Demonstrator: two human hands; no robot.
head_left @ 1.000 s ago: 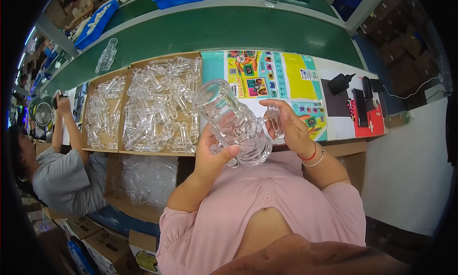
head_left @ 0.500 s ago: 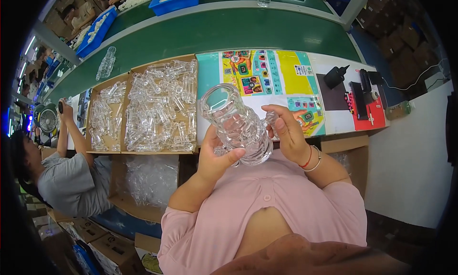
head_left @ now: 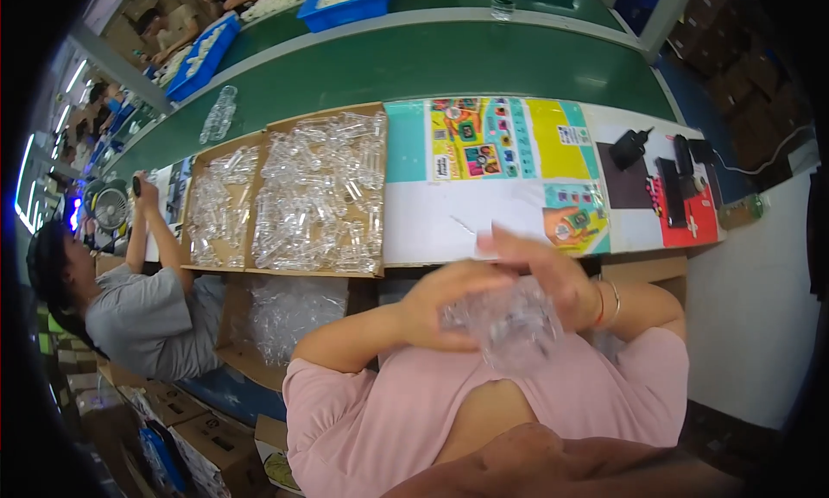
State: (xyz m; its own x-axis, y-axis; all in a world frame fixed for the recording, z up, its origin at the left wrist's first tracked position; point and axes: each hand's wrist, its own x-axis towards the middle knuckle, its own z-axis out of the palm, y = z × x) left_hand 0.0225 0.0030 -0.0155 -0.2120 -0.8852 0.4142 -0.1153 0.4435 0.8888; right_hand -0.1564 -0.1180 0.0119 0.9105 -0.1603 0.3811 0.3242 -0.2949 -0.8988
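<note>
Close to my chest, over the pink shirt, a clear, ribbed, jar-like vessel (head_left: 514,330) is held low and tilted, smeared by motion. My left hand (head_left: 453,301) curls around its left side. On its other side is my right hand (head_left: 553,278), blurred, with fingers reaching over the top; whether it grips the vessel or only touches it is unclear. Beyond the hands, a thin clear strip (head_left: 464,224) lies on the white part of the printed board (head_left: 414,213).
Left of the board, cardboard trays (head_left: 382,196) hold many clear plastic pieces. A black bottle (head_left: 629,148) and a dark phone-shaped item (head_left: 670,192) lie to the right. Another clear piece (head_left: 219,116) rests on the green bench (head_left: 466,62). A person in grey (head_left: 142,325) works at left.
The vessel has come down toward my chest and tipped over. My hands have moved with it, the right one now over its top. The whole view has shifted slightly.
</note>
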